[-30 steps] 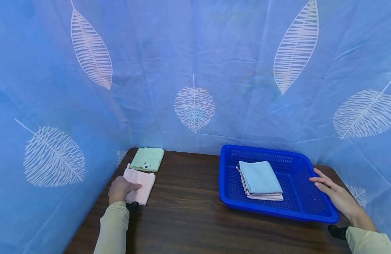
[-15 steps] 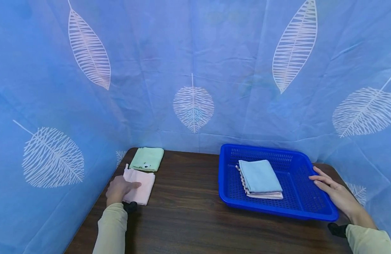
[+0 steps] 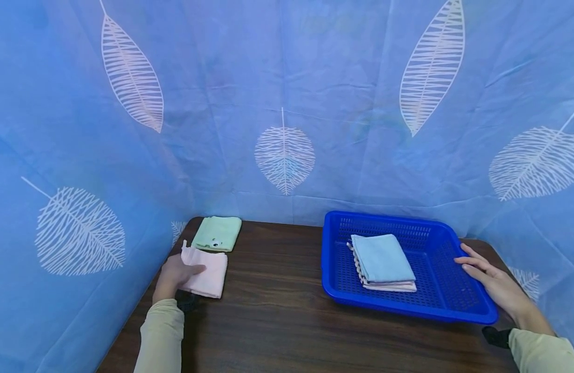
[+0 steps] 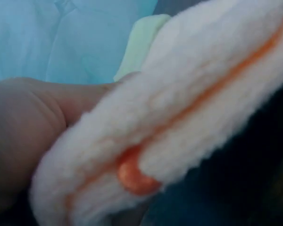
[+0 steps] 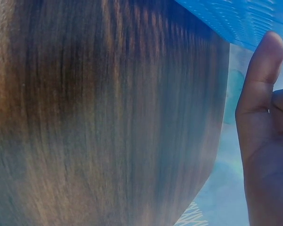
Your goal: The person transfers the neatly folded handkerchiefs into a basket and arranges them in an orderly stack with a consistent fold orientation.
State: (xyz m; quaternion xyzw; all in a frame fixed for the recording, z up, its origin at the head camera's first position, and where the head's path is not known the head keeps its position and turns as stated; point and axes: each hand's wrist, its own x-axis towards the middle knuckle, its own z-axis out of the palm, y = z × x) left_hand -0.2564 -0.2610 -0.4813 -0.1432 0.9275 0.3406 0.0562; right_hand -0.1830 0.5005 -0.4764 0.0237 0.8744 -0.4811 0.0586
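Note:
On the left of the head view, my left hand [image 3: 175, 272] grips a folded pale pink towel [image 3: 212, 272], thumb on top and the other fingers hidden beneath. The left wrist view has this towel [image 4: 179, 89] close up, its folded edge tilted, with orange stitching along it. My right hand [image 3: 503, 292] rests at the right rim of a blue plastic basket [image 3: 385, 306], fingers extended over the edge. Inside the basket lies a stack of folded towels, a light blue one [image 3: 385, 259] on top.
A folded light green towel [image 3: 217, 233] with a small face design lies just behind the pink one. Everything stands on a dark wooden table [image 3: 273, 290]. A blue curtain [image 3: 287, 93] with white leaf prints hangs close around the back and sides.
The pink towel's near edge has risen slightly in my left hand, which has slid a little left and turned under it. The right hand and the basket have stayed put.

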